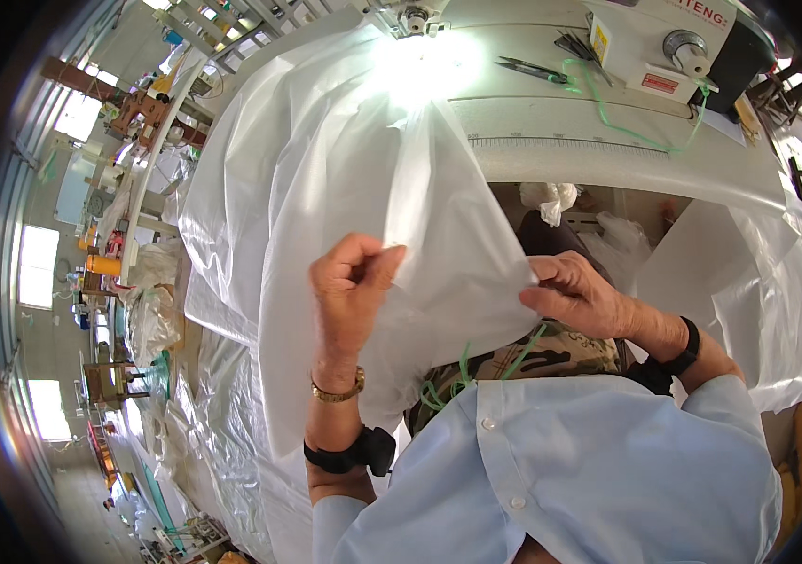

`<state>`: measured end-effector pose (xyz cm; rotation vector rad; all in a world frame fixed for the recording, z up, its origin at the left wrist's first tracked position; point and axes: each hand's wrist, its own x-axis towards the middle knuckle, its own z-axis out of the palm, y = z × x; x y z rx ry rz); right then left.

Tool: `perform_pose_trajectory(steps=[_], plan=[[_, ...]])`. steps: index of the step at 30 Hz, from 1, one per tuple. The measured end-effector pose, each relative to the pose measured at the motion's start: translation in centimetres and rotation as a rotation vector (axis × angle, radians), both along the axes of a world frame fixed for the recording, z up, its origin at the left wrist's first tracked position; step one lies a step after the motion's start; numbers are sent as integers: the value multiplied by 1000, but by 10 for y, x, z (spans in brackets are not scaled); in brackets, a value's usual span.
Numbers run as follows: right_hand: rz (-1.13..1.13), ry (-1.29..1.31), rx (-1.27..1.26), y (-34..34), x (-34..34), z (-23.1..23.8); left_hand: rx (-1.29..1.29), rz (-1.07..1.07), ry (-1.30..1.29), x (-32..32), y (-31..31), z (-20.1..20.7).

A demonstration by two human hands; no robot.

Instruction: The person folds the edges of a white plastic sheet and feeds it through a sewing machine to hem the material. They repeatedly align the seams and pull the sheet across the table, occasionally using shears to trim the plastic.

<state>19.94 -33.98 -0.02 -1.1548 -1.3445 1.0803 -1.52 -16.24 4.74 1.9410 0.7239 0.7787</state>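
A large sheet of thin white fabric (326,160) hangs from the sewing machine table down over my lap. My left hand (349,291) pinches its lower edge between thumb and fingers, in front of my chest. My right hand (581,293) grips the same edge at a corner further right. Between both hands the fabric is held up and stretched. A green thread (462,368) dangles below the fabric near my lap. The white sewing machine (645,47) stands at the top, with its lamp glaring on the fabric under the needle.
Scissors (533,69) lie on the grey machine table (608,155) beside a green thread (627,127). More white fabric is piled on the floor to the left (204,414) and draped at the right (758,282). Other workstations stand far left.
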Motion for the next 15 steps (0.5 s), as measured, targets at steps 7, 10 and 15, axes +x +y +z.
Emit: perform_pose_trajectory(steps=[7,10,15], plan=[[117,-350,155,26,-33,37,-112,-161,78,22,-31,-6],[157,-384,90,28,-45,37,-170,-169,17,18,-31,-14],[128,-562,290,36,-57,21,-173,-169,-2,13,-27,-14]])
